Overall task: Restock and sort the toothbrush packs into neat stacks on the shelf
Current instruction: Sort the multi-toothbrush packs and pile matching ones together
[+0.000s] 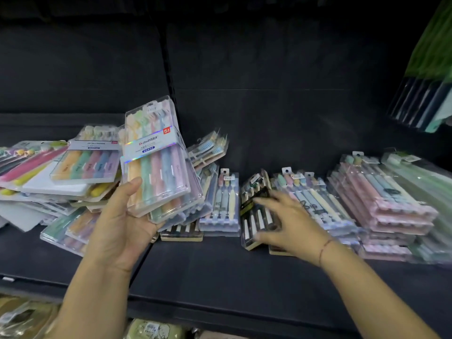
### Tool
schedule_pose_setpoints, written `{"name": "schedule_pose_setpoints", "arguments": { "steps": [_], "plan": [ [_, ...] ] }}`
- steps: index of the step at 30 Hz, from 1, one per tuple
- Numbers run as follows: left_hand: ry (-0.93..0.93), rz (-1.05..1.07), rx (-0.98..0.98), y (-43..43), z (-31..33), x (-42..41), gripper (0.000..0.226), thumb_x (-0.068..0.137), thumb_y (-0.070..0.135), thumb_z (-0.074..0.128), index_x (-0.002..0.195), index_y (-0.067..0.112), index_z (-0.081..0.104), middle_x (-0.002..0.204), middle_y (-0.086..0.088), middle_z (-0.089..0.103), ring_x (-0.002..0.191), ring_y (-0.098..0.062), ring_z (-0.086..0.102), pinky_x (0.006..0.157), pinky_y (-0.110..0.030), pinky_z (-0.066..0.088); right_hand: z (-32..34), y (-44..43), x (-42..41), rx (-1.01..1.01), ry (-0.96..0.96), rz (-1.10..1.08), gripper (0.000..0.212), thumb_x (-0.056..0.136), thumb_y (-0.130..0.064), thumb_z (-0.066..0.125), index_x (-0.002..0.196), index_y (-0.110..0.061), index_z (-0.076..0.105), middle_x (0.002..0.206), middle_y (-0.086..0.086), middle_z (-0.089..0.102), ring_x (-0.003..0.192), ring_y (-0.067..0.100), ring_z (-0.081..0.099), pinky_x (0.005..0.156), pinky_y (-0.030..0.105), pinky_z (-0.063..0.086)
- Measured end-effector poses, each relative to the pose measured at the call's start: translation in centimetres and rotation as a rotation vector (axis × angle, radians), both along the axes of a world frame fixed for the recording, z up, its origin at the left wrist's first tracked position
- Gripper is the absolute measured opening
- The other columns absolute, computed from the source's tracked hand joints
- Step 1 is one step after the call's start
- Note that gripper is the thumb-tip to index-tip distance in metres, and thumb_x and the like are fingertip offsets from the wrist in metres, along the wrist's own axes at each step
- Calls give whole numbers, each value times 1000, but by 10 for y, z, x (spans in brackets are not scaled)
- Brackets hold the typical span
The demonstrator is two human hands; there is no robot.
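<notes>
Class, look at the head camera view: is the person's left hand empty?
No, the left hand grips clear pastel toothbrush packs, held tilted above the shelf.

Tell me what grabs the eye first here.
The left hand holds clear pastel packs raised at centre-left, in front of a messy heap on the left of the shelf. The right hand grips a tilted black pack mid-shelf, with a neat pink stack further right.

Lower centre, the shelf (220,277) is matt black. Centre left, the pastel pack (156,165) is clear glossy plastic with a holographic strip on its paper label. The black pack (254,223) at centre and the pink stack (391,206) at right are glossy plastic too.
</notes>
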State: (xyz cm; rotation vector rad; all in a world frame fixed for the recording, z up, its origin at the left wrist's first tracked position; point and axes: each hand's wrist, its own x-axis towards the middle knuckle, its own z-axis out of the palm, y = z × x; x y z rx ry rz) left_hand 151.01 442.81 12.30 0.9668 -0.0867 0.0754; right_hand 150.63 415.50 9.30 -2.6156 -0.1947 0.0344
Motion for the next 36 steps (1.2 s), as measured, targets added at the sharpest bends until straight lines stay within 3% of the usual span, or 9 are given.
{"name": "schedule_pose_setpoints", "arguments": {
  "steps": [5, 11, 14, 16, 20, 24, 28, 33, 36],
  "plan": [
    [1, -13, 9, -8, -1, -1, 36, 98, 23, 41, 128, 17, 61, 120, -6, 69, 96, -27, 72, 77, -46, 59, -24, 17, -7, -322, -111, -84, 70, 89, -63, 52, 150, -38, 28, 162, 1, 3, 147, 19, 18, 120, 42, -7],
    [-37, -50, 33, -8, -3, -2, 51, 92, 28, 51, 141, 17, 51, 129, -6, 65, 103, -26, 70, 78, -48, 59, -17, 11, -4, -375, 17, -244, 73, 93, -71, 24, 154, -33, 8, 161, 5, 13, 142, 23, 32, 117, 55, 0],
    [-39, -57, 47, -8, -2, -3, 81, 67, 37, 73, 141, 16, 51, 132, -8, 63, 107, -29, 68, 79, -50, 59, -6, -4, 3, -309, -16, -320, 59, 100, -57, 17, 146, -25, 34, 154, 3, 30, 136, 23, 39, 109, 47, 17],
    [-41, -50, 30, -11, -2, -3, 75, 71, 34, 67, 141, 15, 51, 129, -8, 65, 103, -27, 69, 75, -45, 60, -3, -19, 9, -341, -47, -326, 48, 104, -43, 21, 130, -20, 55, 147, -2, 41, 135, 20, 38, 106, 45, 18],
    [-28, -45, 1, -15, -3, -2, 46, 94, 22, 45, 139, 17, 54, 126, -4, 67, 101, -21, 70, 71, -37, 61, -8, -47, 21, -440, 14, -182, 45, 105, -37, 26, 141, -18, 46, 156, -4, 32, 147, 13, 16, 118, 49, 2],
    [1, -47, 24, -18, -4, -1, 35, 100, 21, 38, 117, 23, 69, 123, -3, 68, 103, -25, 70, 80, -45, 59, 0, -55, 23, -321, -23, -134, 50, 104, -44, 31, 145, -18, 39, 152, 3, 39, 145, 18, 25, 121, 43, 10],
    [11, -34, 16, -19, -3, -1, 39, 100, 20, 39, 103, 27, 77, 122, -2, 69, 107, -26, 68, 85, -54, 54, 2, -22, 6, 74, -150, -225, 55, 98, -50, 43, 144, -20, 40, 137, 1, 55, 122, 20, 53, 103, 38, 44],
    [54, -6, 29, -22, -3, -1, 32, 99, 22, 43, 115, 22, 70, 125, -7, 67, 115, -33, 63, 84, -51, 55, -11, 11, 3, 138, -62, -256, 74, 92, -42, 61, 152, -29, 20, 148, 3, 40, 121, 26, 52, 93, 32, 45],
    [63, 2, 36, -23, -4, 0, 39, 98, 23, 44, 134, 17, 57, 126, -7, 67, 117, -34, 62, 80, -47, 57, -8, 13, 8, 207, -43, -279, 77, 90, -30, 65, 153, -33, 20, 130, 3, 52, 105, 23, 58, 82, 28, 46]
  ]
}}
